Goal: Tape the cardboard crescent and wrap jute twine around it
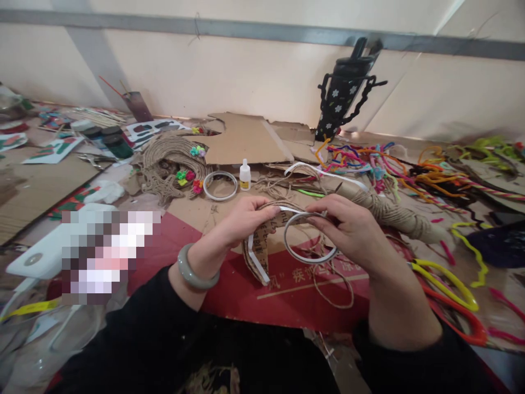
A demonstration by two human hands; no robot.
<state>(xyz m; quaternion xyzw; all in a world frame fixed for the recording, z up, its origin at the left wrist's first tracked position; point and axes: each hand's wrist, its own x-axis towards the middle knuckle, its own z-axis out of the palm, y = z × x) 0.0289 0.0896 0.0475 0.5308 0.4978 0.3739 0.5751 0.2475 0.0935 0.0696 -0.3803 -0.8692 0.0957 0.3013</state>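
My left hand (241,221) pinches a curved strip of brown cardboard (259,249) with a white tape strip (255,258) running along it. A grey-green bangle sits on that wrist. My right hand (348,230) holds a thin roll of double-sided tape (308,256) against the other end of the cardboard strip. Both hands are over a red and brown cardboard sheet (262,290). A loop of jute twine (333,290) hangs below the tape roll.
A second tape ring (220,185) and a small glue bottle (245,175) lie beyond my hands. A twine-wrapped tube (385,210), coloured pipe cleaners (361,158), coiled jute pieces (170,161), cardboard scraps (241,137), paint jars (109,137) and a black decorated bottle (342,93) crowd the table.
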